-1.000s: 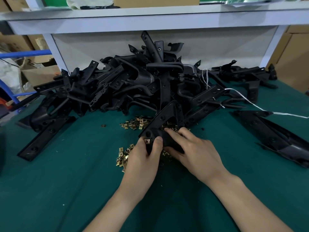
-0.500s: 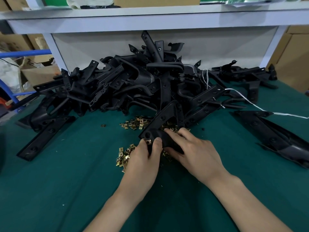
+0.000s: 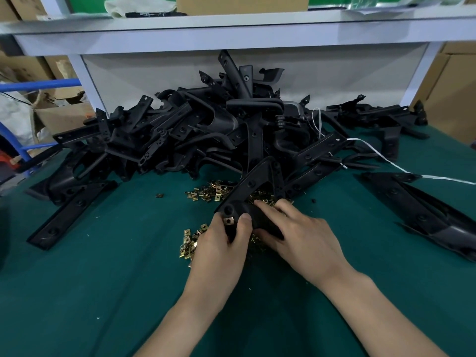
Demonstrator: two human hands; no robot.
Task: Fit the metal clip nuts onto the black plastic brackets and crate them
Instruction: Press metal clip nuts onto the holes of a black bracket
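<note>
While your left hand (image 3: 221,243) pinches a nut (image 3: 228,221) against the near end of the bracket (image 3: 257,181), thumb one side and fingers curled round the other, your right hand (image 3: 301,235) grips the bracket's middle, fingers over the top and thumb tucked below. The bracket lies on the green mat (image 3: 103,279), across the loose nuts (image 3: 213,191), with its far end towards the pile (image 3: 206,130).

You look to be partway through seating this nut. Brace hard with the right hand so the plastic cannot twist. Push the nut on square to the edge, not cocked. Drive it until its hole sits over the bracket's hole just beyond it. A tilted nut will likely bind or spring off into the loose ones. Whether it has seated, I cannot tell. No crate is in view.
</note>
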